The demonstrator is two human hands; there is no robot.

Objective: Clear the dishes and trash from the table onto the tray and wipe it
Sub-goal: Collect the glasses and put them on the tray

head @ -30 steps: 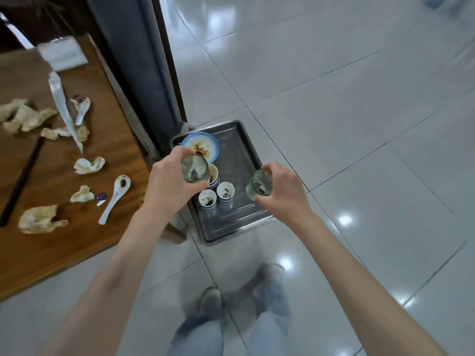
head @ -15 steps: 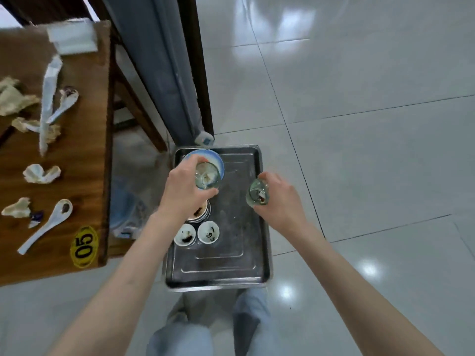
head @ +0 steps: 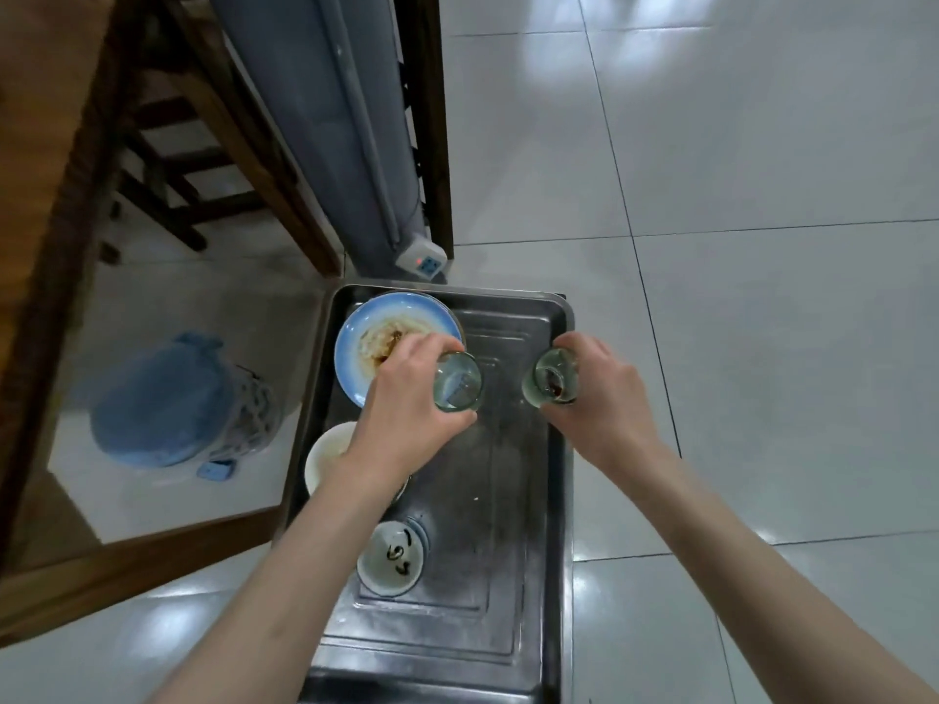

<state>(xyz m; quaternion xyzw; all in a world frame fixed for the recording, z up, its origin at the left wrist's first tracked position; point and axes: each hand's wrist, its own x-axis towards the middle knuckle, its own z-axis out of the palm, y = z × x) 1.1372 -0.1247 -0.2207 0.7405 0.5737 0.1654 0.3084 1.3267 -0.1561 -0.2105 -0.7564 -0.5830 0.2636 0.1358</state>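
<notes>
Over the tray (head: 554,480) | we gripped one glass (head: 457,382) in left hand (head: 406,409), another glass (head: 551,382) in right hand (head: 604,398) | step: unloading dishes | next: lower both onto bare metal beside the plate (head: 355,343)

- The rectangular steel tray (head: 513,500) runs off the picture's bottom edge.
- The left hand (head: 406,403) hides part of the blue-rimmed plate (head: 355,348) and most of the white bowl (head: 322,457) at the tray's left edge.
- The brown wooden table (head: 45,160) is cut off at the left.
</notes>
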